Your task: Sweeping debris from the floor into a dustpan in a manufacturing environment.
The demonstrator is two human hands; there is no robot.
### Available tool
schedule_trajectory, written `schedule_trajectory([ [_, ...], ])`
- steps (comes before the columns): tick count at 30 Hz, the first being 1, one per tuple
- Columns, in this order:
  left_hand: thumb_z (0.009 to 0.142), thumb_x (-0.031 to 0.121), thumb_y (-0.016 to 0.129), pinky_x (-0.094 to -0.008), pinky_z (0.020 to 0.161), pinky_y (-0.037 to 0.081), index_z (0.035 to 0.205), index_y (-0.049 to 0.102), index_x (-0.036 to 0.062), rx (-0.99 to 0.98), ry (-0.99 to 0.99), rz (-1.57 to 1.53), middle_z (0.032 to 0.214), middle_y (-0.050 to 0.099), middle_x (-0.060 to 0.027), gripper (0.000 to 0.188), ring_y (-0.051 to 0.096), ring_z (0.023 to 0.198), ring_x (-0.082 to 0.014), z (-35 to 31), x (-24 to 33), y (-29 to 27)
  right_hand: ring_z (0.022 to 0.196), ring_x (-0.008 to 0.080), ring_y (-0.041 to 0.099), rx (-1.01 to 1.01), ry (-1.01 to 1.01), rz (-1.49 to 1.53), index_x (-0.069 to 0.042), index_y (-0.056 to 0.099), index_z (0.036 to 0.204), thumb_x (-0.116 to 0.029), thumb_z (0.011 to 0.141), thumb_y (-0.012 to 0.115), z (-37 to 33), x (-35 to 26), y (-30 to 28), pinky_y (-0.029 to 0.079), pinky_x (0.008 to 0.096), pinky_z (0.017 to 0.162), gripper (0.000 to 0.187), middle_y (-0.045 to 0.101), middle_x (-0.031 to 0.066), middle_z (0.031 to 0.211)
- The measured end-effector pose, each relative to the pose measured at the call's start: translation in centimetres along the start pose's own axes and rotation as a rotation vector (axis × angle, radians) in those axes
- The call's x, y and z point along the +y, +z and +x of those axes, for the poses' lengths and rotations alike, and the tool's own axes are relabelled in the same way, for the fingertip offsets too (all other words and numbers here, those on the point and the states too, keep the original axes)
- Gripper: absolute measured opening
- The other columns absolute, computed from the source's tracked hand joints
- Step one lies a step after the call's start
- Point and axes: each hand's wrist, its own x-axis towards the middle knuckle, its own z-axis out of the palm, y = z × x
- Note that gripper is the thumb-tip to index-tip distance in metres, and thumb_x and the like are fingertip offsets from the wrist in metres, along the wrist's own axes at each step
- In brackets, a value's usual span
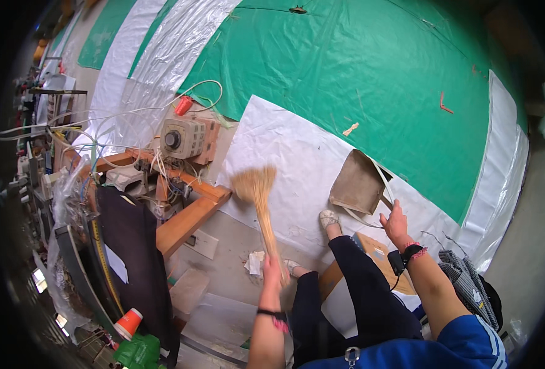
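Note:
In my left hand [275, 270] is a straw hand broom [261, 203], gripped by its handle with the bristles pointing away from me. Those bristles spread over a white sheet [297, 154] on the floor. To the right, my right hand [396, 226] closes on the pale strap-like handle of a brown, shallow dustpan [359, 184]. The pan rests on the sheet, just ahead of my feet. Part of the grip is hidden behind my fingers.
Green plastic sheeting [358, 80] covers the floor beyond. At left stand a wooden frame [192, 224], a grey dial box [183, 138] with loose cables, and a black padded panel [128, 246]. A cardboard box [383, 258] sits by my legs; paper scraps [255, 263] lie near my foot.

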Motion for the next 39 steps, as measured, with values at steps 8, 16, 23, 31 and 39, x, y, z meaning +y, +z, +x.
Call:
schedule_trajectory([
  [8, 0.09, 0.025, 0.043, -0.0298, 0.033, 0.042, 0.115, 0.039, 0.0115, 0.083, -0.238, -0.201, 0.06, 0.049, -0.0087, 0.029, 0.05, 0.042, -0.0169, -13.2, -3.6, -4.3, 0.086, 0.041, 0.055, 0.01, -0.053, 0.021, 0.001, 0.026, 0.129, -0.027, 0.075, 0.063, -0.1, 0.8, -1.1, 0.045, 0.0448, 0.073, 0.071, 0.055, 0.0254, 0.098],
  [16, 0.089, 0.026, 0.048, -0.0302, 0.038, 0.041, 0.103, 0.043, 0.0144, -0.059, 0.173, -0.29, 0.063, 0.046, -0.0043, 0.019, 0.048, 0.047, -0.0149, -3.0, 9.3, 0.3, 0.077, 0.0399, 0.058, 0.062, -0.057, 0.138, 0.004, 0.031, 0.127, -0.029, 0.076, 0.061, -0.3, 1.8, -3.7, 0.046, 0.0437, 0.068, 0.068, 0.059, 0.0262, 0.081],
  [23, 0.088, 0.031, 0.048, -0.0295, 0.04, 0.04, 0.091, 0.043, 0.0142, -0.022, 0.058, -0.738, 0.062, 0.045, -0.0045, 0.018, 0.047, 0.047, -0.0161, 6.6, 11.0, -0.4, 0.069, 0.0314, 0.058, 0.054, -0.015, 0.139, 0.005, 0.034, 0.125, -0.027, 0.074, 0.063, -2.4, 4.0, -8.8, 0.046, 0.0391, 0.065, 0.067, 0.058, 0.0202, 0.074],
  [31, 0.091, 0.034, 0.043, -0.0287, 0.037, 0.04, 0.095, 0.045, 0.0095, -0.261, -0.067, -0.557, 0.061, 0.048, -0.0072, 0.025, 0.048, 0.044, -0.0163, -10.3, 4.1, -2.5, 0.059, 0.0129, 0.047, 0.281, 0.182, 0.385, 0.005, 0.033, 0.127, -0.019, 0.079, 0.061, -4.6, 7.9, -16.4, 0.041, 0.0284, 0.051, 0.061, 0.051, 0.006, 0.074],
  [39, 0.088, 0.025, 0.047, -0.0292, 0.034, 0.041, 0.096, 0.044, 0.0103, -0.153, 0.249, -0.066, 0.06, 0.047, -0.005, 0.017, 0.049, 0.043, -0.0151, -1.9, 16.4, -0.7, 0.075, 0.0188, 0.056, 0.349, 0.221, 0.338, 0.009, 0.034, 0.126, -0.03, 0.081, 0.061, 0.8, 9.3, -16.5, 0.046, 0.0289, 0.065, 0.065, 0.057, 0.0165, 0.092],
])
